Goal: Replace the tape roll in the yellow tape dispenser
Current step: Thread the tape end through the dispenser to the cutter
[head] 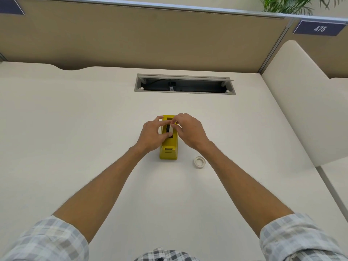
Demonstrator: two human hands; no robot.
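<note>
Bare forearms, rolled grey-white checked shirt sleeves (49, 240)

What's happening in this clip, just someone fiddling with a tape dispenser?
Pretty much. A person in a checked shirt has both hands on a yellow plastic tape dispenser standing on a pale desk. The left hand and right hand pinch a white roll on its black hub at the dispenser's open well; whether it is seated cannot be told. A second white tape roll lies flat on the desk, right of the dispenser and apart from it, untouched.
</note>
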